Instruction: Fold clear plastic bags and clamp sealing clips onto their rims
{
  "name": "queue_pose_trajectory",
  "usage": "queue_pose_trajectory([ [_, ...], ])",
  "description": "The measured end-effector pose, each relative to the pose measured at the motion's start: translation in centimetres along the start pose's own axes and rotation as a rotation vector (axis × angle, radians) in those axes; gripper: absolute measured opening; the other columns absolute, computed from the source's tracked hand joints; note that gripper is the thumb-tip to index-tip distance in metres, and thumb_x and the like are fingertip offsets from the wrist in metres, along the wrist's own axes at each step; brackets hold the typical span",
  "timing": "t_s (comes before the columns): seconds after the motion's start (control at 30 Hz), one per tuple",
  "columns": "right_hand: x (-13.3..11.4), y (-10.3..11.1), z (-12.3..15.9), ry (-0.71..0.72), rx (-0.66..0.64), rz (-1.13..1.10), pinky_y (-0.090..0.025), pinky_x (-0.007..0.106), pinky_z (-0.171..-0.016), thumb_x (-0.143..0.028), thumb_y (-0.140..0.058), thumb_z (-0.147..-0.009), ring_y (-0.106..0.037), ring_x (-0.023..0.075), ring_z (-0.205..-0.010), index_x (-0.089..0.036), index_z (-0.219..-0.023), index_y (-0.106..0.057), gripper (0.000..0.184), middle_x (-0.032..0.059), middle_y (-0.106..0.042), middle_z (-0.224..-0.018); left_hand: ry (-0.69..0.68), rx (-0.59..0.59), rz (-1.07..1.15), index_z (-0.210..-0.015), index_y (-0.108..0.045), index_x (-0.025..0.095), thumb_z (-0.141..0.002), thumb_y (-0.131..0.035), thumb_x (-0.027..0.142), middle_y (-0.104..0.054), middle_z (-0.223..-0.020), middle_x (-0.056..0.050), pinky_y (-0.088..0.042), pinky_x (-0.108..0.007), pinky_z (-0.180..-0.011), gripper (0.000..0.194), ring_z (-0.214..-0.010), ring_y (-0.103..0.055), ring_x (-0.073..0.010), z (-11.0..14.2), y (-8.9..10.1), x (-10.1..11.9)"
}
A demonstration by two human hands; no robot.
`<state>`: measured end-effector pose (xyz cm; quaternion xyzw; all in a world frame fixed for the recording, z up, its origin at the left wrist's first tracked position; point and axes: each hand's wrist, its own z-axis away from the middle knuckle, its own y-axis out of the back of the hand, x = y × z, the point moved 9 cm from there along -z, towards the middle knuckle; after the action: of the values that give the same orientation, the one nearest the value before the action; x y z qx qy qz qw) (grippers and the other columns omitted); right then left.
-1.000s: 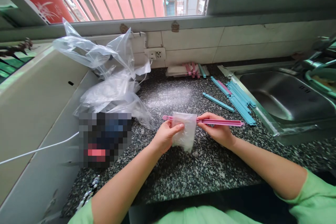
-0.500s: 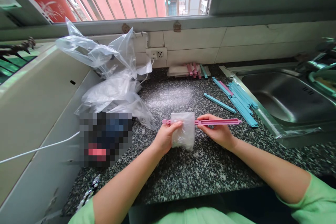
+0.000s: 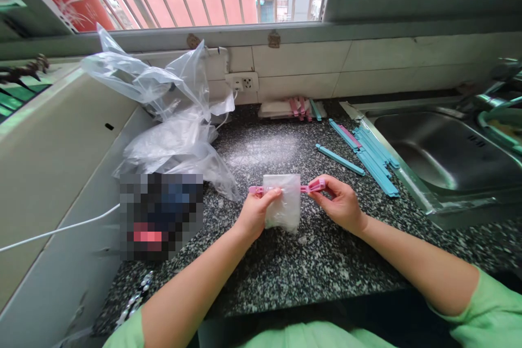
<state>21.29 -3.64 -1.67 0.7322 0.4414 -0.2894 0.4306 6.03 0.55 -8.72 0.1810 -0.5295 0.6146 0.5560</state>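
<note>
My left hand (image 3: 258, 207) grips a small clear plastic bag (image 3: 287, 212), its thumb lying across the front. Behind the bag runs a pink bag-sealing clip (image 3: 256, 190), whose left end sticks out above my left fingers. To the right, my right hand (image 3: 336, 201) pinches the clip near its hinge. The clip's other arm stands bent up at an angle and looks short from here. The part of the clip behind the bag shows only faintly.
Several blue clips (image 3: 379, 174) lie beside the steel sink (image 3: 444, 168), with one blue clip (image 3: 340, 160) apart. A clipped bundle (image 3: 281, 110) sits by the wall. Crumpled plastic bags (image 3: 171, 136) and a blurred-out object (image 3: 161, 215) occupy the left.
The clip's free arm pointed straight out to the right over my right hand; now it is swung up and looks foreshortened. My left hand keeps its hold on the bag.
</note>
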Motion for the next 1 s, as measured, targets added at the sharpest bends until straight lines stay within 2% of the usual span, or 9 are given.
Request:
queue_pose_trajectory([
  [0.17, -0.2, 0.0, 0.0, -0.001, 0.005, -0.027, -0.052, 0.026, -0.065, -0.027, -0.059, -0.079, -0.058, 0.0134, -0.071, -0.02, -0.081, -0.059, 0.007, 0.0026, -0.06, -0.078, -0.016, 0.009, -0.001, -0.07, -0.069, 0.011, -0.051, -0.078, 0.033, -0.067, -0.061, -0.003, -0.042, -0.023, -0.058, 0.03, -0.057, -0.056, -0.0123, 0.0, 0.1, 0.0],
  [0.33, 1.4, -0.6, 0.2, -0.113, -0.024, -0.16, -0.053, 0.029, -0.075, -0.03, -0.059, -0.08, -0.061, 0.0156, -0.08, -0.02, -0.086, -0.06, 0.012, 0.0042, -0.063, -0.086, -0.059, 0.021, -0.017, -0.07, -0.07, 0.012, -0.051, -0.078, 0.034, -0.067, -0.061, -0.003, -0.044, -0.024, -0.06, 0.03, -0.058, -0.057, -0.0132, 0.2, 0.1, 0.2],
  [0.53, 1.8, -0.7, 0.0, -0.174, -0.024, -0.216, -0.054, 0.029, -0.074, -0.032, -0.062, -0.078, -0.062, 0.0156, -0.081, -0.019, -0.087, -0.062, 0.016, 0.0055, -0.063, -0.088, -0.101, 0.058, -0.009, -0.068, -0.069, 0.012, -0.052, -0.077, 0.035, -0.067, -0.061, -0.003, -0.045, -0.024, -0.058, 0.029, -0.056, -0.057, -0.0129, 0.4, 0.5, 0.5],
  [0.77, 1.9, -0.6, 0.1, -0.163, -0.018, -0.227, -0.054, 0.032, -0.079, -0.032, -0.062, -0.078, -0.063, 0.0168, -0.084, -0.019, -0.087, -0.062, 0.017, 0.0065, -0.065, -0.091, -0.113, 0.048, -0.029, -0.072, -0.07, 0.012, -0.053, -0.076, 0.036, -0.069, -0.065, -0.004, -0.047, -0.025, -0.062, 0.031, -0.06, -0.059, -0.0141, 0.3, 0.4, 0.5],
  [1.0, 1.1, -0.8, 0.4, -0.086, -0.054, -0.139, -0.055, 0.03, -0.075, -0.033, -0.06, -0.079, -0.064, 0.0167, -0.082, -0.021, -0.09, -0.06, 0.016, 0.0065, -0.066, -0.093, -0.156, -0.053, -0.153, -0.074, -0.071, 0.011, -0.057, -0.074, 0.043, -0.069, -0.07, -0.006, -0.048, -0.027, -0.065, 0.036, -0.063, -0.06, -0.0162, 0.5, -0.7, 0.4],
])
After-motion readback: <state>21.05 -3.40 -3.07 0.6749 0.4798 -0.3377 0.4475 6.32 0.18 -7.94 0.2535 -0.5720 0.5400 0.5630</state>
